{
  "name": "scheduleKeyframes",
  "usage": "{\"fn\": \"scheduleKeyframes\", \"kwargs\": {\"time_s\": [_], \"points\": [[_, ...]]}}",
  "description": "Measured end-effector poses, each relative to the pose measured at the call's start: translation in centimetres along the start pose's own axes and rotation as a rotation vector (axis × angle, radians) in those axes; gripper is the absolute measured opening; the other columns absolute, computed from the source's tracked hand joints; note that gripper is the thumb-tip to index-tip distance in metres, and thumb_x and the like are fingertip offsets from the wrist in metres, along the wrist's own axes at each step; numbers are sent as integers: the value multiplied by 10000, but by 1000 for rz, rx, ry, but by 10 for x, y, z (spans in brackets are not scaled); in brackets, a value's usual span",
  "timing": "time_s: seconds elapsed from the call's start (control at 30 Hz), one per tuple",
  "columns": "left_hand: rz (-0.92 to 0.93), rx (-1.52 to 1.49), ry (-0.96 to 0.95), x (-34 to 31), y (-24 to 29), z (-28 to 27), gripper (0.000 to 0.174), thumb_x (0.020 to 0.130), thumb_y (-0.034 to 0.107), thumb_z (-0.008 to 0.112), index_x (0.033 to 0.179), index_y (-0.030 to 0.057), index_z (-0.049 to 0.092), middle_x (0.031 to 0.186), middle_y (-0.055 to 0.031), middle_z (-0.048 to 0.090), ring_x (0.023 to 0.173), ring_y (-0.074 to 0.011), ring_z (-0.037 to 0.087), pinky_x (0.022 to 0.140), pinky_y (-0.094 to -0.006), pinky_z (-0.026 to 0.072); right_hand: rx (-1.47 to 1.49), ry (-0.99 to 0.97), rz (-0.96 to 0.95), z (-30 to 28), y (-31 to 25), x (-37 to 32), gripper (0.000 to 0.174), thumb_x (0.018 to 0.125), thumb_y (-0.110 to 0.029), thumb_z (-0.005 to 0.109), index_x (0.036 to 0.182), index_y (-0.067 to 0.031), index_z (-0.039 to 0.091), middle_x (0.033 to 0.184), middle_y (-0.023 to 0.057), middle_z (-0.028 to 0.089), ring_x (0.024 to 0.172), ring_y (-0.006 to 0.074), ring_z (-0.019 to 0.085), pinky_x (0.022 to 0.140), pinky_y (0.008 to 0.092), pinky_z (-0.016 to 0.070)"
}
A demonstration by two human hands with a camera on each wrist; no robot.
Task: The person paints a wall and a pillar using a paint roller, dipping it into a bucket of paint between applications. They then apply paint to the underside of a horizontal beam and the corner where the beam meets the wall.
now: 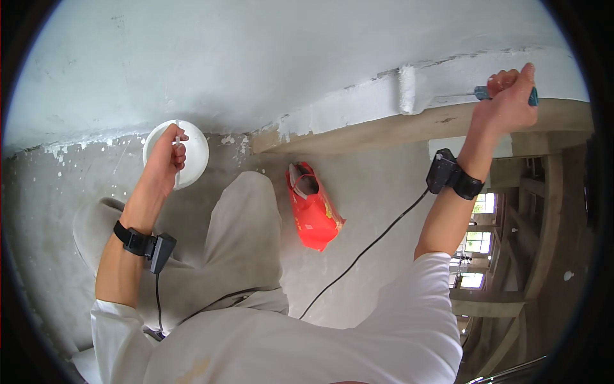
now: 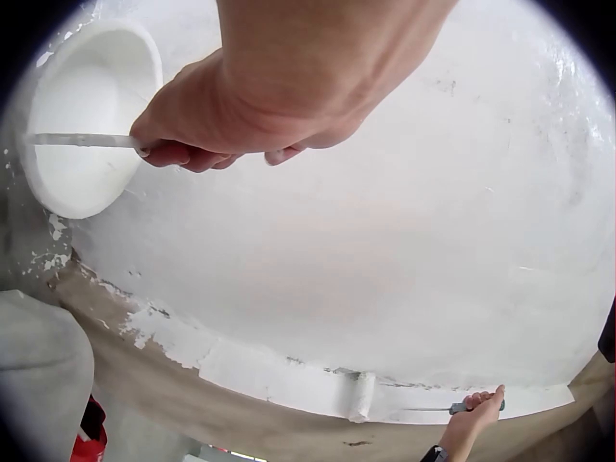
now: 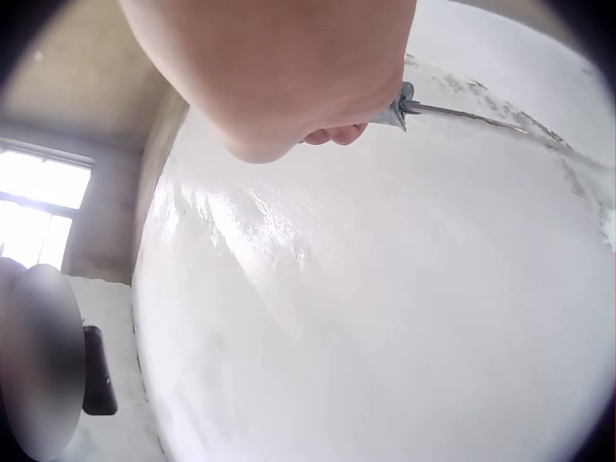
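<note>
My left hand (image 1: 165,157) grips the white handle (image 2: 82,141) that crosses the mouth of a white paint bucket (image 1: 199,153). The bucket is beside the wall foot, and its pale inside shows in the left wrist view. Far to the right, my right hand (image 1: 511,105) holds a paint roller (image 1: 407,91) by its teal handle (image 1: 482,93). The roller's white, fuzzy sleeve overlaps a white painted band (image 1: 339,110) low along the wall. A thin metal rod (image 3: 462,115) leads from the handle; the sleeve is out of the right wrist view.
A red bag (image 1: 316,217) with something dark inside stands on the grey floor (image 1: 364,192) beside my knee. A bare brown ledge (image 1: 384,131) runs below the band. Paint spatters mark the floor around the bucket. A black cable (image 1: 364,253) hangs from my right wrist camera.
</note>
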State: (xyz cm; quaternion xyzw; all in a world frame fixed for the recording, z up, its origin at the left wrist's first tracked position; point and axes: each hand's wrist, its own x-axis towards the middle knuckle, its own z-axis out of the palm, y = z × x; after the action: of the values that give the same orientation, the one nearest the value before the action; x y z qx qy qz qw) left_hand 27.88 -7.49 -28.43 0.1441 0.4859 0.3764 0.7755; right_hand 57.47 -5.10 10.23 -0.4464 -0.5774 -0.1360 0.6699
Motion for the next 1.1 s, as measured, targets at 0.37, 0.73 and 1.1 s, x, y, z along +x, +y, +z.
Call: {"fn": "scheduleKeyframes", "kwargs": {"time_s": [0.37, 0.73, 1.1], "points": [[-19, -16, 21, -6, 4, 2, 236, 828, 350, 578, 868, 126, 517, 614, 70, 337, 611, -81, 319, 618, -256, 271, -108, -80, 168, 16, 70, -111, 436, 994, -185, 569, 598, -44, 452, 485, 36, 463, 437, 99, 421, 419, 257, 322], [-41, -8, 85, 1, 6, -6, 217, 815, 335, 589, 852, 127, 540, 620, 66, 318, 583, -78, 278, 589, -245, 249, -224, -303, 229, 29, 193, -269, 408, 974, -119, 598, 617, -34, 419, 508, 6, 436, 488, 70, 364, 452, 242, 320], [-1, -1, 114, -5, 13, -2, 207, 828, 324, 568, 853, 122, 531, 627, 63, 323, 599, -82, 275, 605, -249, 260, -219, -435, 218, 45, 238, -321, 416, 965, -105, 592, 604, -52, 393, 486, 8, 441, 457, 64, 379, 445, 264, 328]]}}
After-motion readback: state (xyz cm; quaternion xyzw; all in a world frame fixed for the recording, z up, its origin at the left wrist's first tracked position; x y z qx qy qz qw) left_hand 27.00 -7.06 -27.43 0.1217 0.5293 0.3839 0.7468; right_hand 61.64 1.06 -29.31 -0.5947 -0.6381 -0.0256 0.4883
